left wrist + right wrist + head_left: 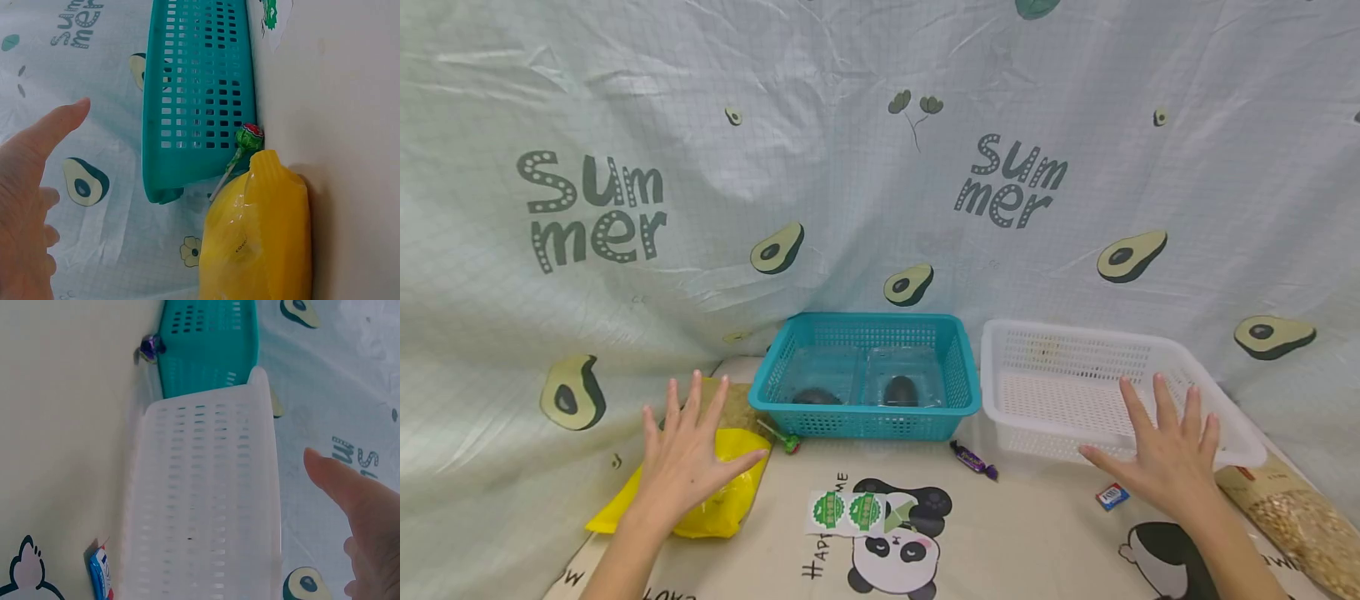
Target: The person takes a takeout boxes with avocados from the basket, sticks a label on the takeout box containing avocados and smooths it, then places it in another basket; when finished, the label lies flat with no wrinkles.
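- The left hand [683, 462] is up in the air near the yellow bag [741, 479]. Its fingers are stretched out wide, and it has hold of nothing.
- The right hand [1172, 462] is up near the white basket [1052, 392]. Its fingers are spread wide too, and they hold nothing.
- The yellow bag lies on the left side of the surface [1030, 542]. A brown bag [739, 406] is behind it, partly hidden.
- A blue-green basket [865, 423] sits in the middle, just beside the white one. It has two clear boxes [917, 360] in it. Dark round shapes show there, but I cannot tell what they are.
- A green lollipop [791, 444] lies between the yellow bag and the blue-green basket.
- A purple candy [973, 461] lies in front of the baskets.
- Two green stickers [847, 512] are over the panda picture [895, 571].
- A little blue packet [1112, 497] is near the right hand.
- A bag of pale bits [1307, 521] lies at the far right.
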A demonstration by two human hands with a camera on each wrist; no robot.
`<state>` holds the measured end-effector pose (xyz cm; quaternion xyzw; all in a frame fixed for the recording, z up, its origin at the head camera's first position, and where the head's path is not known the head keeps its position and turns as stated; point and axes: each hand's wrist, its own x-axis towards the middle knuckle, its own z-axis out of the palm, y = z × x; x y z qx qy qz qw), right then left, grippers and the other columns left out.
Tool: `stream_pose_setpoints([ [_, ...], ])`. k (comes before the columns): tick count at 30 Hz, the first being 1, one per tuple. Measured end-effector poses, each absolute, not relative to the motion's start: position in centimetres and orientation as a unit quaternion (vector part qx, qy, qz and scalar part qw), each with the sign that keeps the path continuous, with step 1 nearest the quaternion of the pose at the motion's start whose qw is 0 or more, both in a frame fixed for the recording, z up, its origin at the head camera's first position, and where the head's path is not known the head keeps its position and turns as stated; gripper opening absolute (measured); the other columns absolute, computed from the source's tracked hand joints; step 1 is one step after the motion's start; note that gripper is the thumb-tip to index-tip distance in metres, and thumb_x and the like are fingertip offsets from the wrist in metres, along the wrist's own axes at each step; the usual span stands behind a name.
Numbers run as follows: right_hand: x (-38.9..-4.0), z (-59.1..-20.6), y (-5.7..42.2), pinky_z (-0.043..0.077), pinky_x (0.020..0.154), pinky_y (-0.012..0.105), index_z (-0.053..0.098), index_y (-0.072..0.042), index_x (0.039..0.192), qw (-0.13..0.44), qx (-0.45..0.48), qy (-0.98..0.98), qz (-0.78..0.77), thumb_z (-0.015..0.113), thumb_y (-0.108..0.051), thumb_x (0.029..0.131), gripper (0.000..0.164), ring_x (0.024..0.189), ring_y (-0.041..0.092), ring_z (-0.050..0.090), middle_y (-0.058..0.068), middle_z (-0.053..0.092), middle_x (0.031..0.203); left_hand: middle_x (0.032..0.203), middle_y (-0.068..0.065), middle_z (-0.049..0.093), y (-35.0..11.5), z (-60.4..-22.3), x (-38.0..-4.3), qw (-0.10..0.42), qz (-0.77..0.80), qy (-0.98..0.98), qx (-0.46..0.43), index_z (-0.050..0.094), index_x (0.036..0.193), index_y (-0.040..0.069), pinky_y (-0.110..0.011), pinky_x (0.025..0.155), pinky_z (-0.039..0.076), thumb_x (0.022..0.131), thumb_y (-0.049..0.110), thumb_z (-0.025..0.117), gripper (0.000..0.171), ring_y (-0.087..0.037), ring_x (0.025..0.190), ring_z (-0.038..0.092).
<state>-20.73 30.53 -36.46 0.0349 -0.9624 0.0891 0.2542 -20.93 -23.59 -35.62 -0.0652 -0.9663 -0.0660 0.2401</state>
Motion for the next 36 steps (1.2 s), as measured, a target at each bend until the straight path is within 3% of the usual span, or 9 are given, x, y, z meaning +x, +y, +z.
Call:
stream_pose_setpoints([
  [9,-20.9,-37.0,30.1,-0.011,0.092,0.067,0.008,-0.021,0.144,0.251,0.048,-0.963,0.089,0.061,-0.063,0.067,0.102,0.127,0.045,-0.020,0.025,0.000,0.145,0.148,-0.018,-0.004,-23.5,-35.6,-20.8,0.230,-0.078,-0.967,-0.072,0.003,0.144,0.020,-0.062,0.098,-0.009,0.070,0.068,0.053,0.102,-0.034,0.132,-0.017],
  [12,-21.2,-37.1,29.4,-0.005,0.091,0.070,0.011,-0.019,0.144,0.252,0.068,-0.959,0.111,0.060,-0.058,0.071,0.096,0.128,0.049,-0.015,0.026,0.003,0.144,0.147,-0.020,0.004,-22.7,-35.5,-21.2,0.231,-0.089,-0.965,-0.089,0.008,0.144,0.016,-0.060,0.101,0.000,0.075,0.063,0.053,0.095,-0.037,0.133,-0.008],
  [17,-23.0,-36.6,26.8,0.007,0.088,0.072,0.023,-0.008,0.140,0.258,0.124,-0.941,0.178,0.058,-0.045,0.080,0.078,0.126,0.054,-0.001,0.030,0.010,0.141,0.143,-0.021,0.022,-19.9,-34.7,-23.3,0.231,-0.147,-0.954,-0.124,0.025,0.140,0.011,-0.058,0.097,0.024,0.084,0.043,0.054,0.071,-0.040,0.130,0.021],
  [21,-25.6,-35.8,23.5,0.010,0.092,0.067,0.032,0.001,0.134,0.245,0.168,-0.929,0.223,0.057,-0.033,0.084,0.064,0.123,0.053,0.010,0.032,0.016,0.138,0.142,-0.018,0.026,-17.0,-34.1,-25.8,0.176,-0.239,-0.943,-0.150,0.027,0.139,0.010,-0.055,0.094,0.031,0.088,0.032,0.052,0.061,-0.037,0.127,0.028],
  [28,-30.9,-35.2,16.7,0.025,0.095,0.060,0.034,0.002,0.133,0.133,0.214,-0.927,0.279,0.049,-0.029,0.090,0.055,0.124,0.045,0.025,0.029,0.027,0.136,0.132,-0.019,0.040,-12.6,-34.1,-30.5,0.071,-0.320,-0.931,-0.162,0.027,0.138,0.007,-0.044,0.082,0.046,0.089,0.028,0.050,0.058,-0.033,0.110,0.049],
  [32,-33.6,-35.4,14.0,0.036,0.093,0.051,0.039,0.003,0.130,0.090,0.247,-0.928,0.265,0.050,-0.024,0.089,0.050,0.118,0.039,0.040,0.025,0.037,0.132,0.132,-0.021,0.040,-10.1,-34.5,-32.4,0.007,-0.315,-0.935,-0.162,0.028,0.137,0.003,-0.047,0.087,0.042,0.090,0.029,0.050,0.058,-0.035,0.115,0.045],
  [36,-35.0,-35.5,12.3,0.035,0.094,0.049,0.040,0.003,0.130,0.022,0.250,-0.940,0.233,0.051,-0.023,0.089,0.050,0.119,0.037,0.039,0.023,0.038,0.132,0.137,-0.019,0.036,-8.0,-34.9,-33.3,-0.066,-0.296,-0.940,-0.155,0.025,0.139,0.002,-0.050,0.094,0.035,0.090,0.033,0.048,0.062,-0.035,0.123,0.036],
])
